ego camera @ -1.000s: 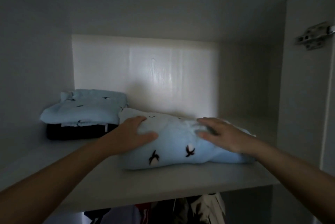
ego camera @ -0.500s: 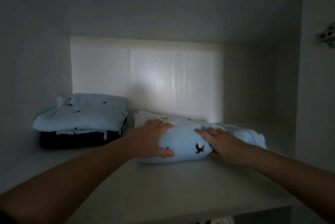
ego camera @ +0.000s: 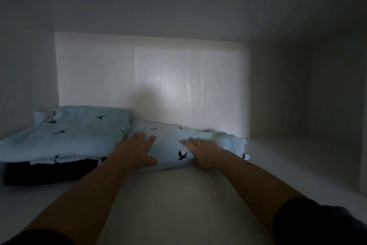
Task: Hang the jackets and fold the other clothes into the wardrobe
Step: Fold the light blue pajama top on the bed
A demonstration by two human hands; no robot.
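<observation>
Head: left hand [ego camera: 137, 150], right hand [ego camera: 203, 152] flat on folded garment [ego camera: 170, 143] against stack [ego camera: 79, 133]; shelf [ego camera: 288, 157] extends rightward.

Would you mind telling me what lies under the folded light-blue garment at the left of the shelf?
A dark folded garment lies under that blue garment, on the shelf. Only its front edge shows; the rest is covered.

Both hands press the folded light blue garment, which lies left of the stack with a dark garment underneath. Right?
Wrong side: the head view shows the light blue garment lying right of the stack, not left. The left hand and right hand do press it, and the dark garment is the stack's bottom.
</observation>
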